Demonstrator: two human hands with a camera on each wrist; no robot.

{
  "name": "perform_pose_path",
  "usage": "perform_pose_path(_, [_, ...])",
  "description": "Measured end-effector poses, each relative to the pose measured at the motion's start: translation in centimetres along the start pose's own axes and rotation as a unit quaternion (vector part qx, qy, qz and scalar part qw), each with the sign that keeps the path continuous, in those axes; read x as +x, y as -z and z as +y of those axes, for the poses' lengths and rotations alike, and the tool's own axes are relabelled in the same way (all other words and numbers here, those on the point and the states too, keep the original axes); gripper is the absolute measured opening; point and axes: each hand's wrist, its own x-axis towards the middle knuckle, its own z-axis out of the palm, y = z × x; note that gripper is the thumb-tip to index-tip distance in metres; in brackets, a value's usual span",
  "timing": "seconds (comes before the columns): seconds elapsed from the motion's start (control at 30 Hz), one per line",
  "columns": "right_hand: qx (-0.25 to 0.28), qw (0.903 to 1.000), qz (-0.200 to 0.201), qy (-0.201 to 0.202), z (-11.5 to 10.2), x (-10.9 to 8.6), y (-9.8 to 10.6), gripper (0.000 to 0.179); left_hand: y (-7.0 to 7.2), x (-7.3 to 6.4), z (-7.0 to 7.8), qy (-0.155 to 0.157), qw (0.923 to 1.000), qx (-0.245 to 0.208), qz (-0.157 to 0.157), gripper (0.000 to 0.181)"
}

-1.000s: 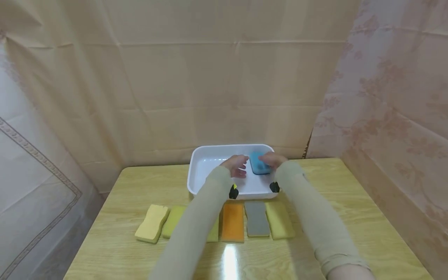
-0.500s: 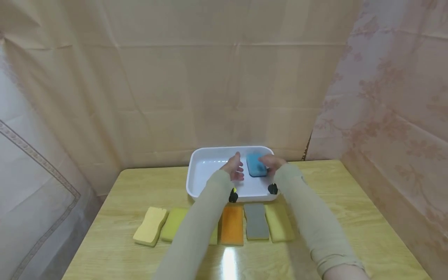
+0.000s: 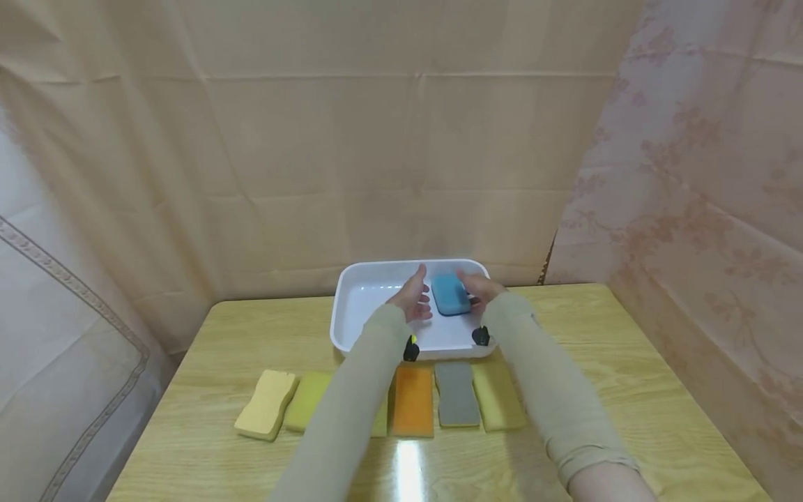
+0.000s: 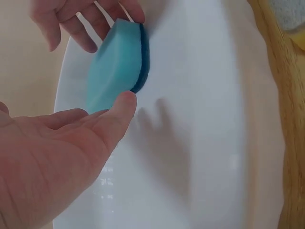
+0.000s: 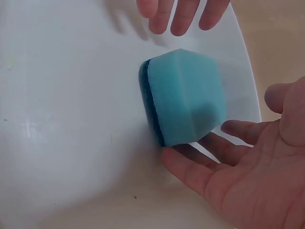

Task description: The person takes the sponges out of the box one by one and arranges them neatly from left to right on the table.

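A light blue sponge (image 3: 450, 293) with a dark blue scouring layer underneath lies in the right part of a white tray (image 3: 383, 341). My right hand (image 3: 482, 288) is at its right side; in the right wrist view the fingers (image 5: 188, 169) are extended and touch the sponge's side. On the other side my left hand (image 3: 413, 295) is held with its fingers straight and thumb up. A gap separates the left fingertips (image 5: 178, 27) from the sponge in the right wrist view. Neither hand grips anything.
In front of the tray several sponges lie in a row on the wooden table (image 3: 627, 390): pale yellow (image 3: 268, 406), olive yellow (image 3: 307, 401), orange (image 3: 414, 402), grey (image 3: 457, 394) and yellow (image 3: 498, 397). My left forearm covers part of the row. A beige curtain (image 3: 401, 174) hangs behind.
The blue sponge has slid left inside the tray, with my right hand following against its right side. My left hand has turned thumb up and shifted slightly left.
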Motion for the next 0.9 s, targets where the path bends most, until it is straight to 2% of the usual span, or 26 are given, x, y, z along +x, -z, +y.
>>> perform_pose_path(0.2, [0.000, 1.0000, 0.002, 0.006, 0.1, 0.3, -0.3, 0.080, 0.1, -0.2, -0.4, 0.003, 1.0000, 0.006, 0.003, 0.087])
perform_pose_path(0.4, [-0.016, 0.9997, 0.001, 0.018, 0.1, 0.6, -0.6, 0.077, 0.2, -0.2, -0.5, 0.009, 0.9998, -0.020, -0.005, 0.086])
perform_pose_path(0.5, [-0.017, 0.9996, -0.004, 0.020, 0.2, 0.8, -0.8, 0.073, 0.3, -0.2, -0.5, 0.013, 0.9998, -0.014, -0.005, 0.085])
perform_pose_path(0.9, [-0.002, 1.0000, -0.008, -0.002, 0.3, 0.3, -1.1, 0.071, 0.5, -0.3, -0.9, 0.019, 0.9997, -0.010, -0.008, 0.083])
